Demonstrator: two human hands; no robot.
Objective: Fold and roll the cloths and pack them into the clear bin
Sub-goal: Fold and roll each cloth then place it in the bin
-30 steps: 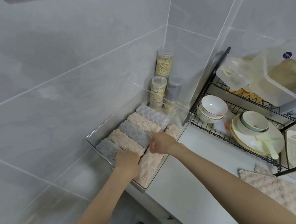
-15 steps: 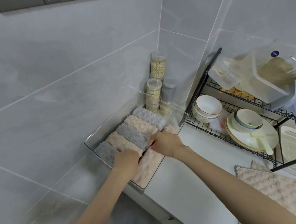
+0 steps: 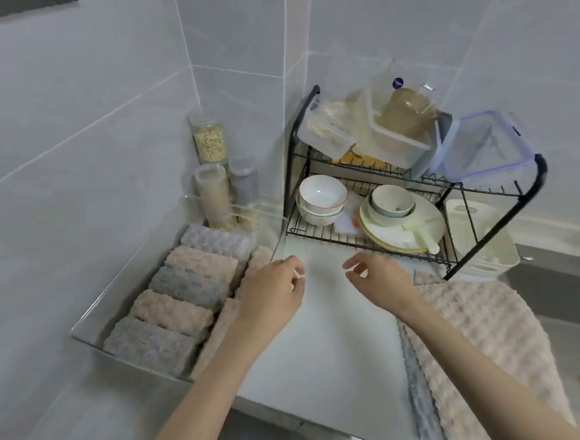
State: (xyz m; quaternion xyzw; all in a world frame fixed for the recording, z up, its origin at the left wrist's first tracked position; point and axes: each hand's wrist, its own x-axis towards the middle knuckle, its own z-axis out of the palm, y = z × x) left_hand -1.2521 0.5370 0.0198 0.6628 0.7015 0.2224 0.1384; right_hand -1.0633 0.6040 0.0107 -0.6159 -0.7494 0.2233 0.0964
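The person's left hand (image 3: 269,291) and right hand (image 3: 380,282) both hover over the bare middle of the white counter (image 3: 325,348), fingers loosely curled and apart, neither gripping anything. The clear bin (image 3: 130,363) sits at the left against the tiled wall. A column of grey and pink rolled cloths (image 3: 190,285) fills its left side, and more pink rolls (image 3: 221,334) stand along its right side, just beside the left wrist. At the near right a pink cloth (image 3: 478,337) lies spread flat, touching the right forearm, with the edge of a grey cloth (image 3: 420,382) showing from under it. The step in hand appears to be fetching the next cloth. To do it well, the right hand should take only the pink top layer by its near-left corner, so the grey one stays put. It should then draw the cloth onto the open counter between the hands, away from the dish rack (image 3: 369,241) at the far right. The plush fabric will likely spring back, so the fold wants flattening with both palms, and the roll should start tight and match the width of those already packed. The remaining room in the bin looks narrow, at the right side, so a loose roll may unfurl or jam on the way in.
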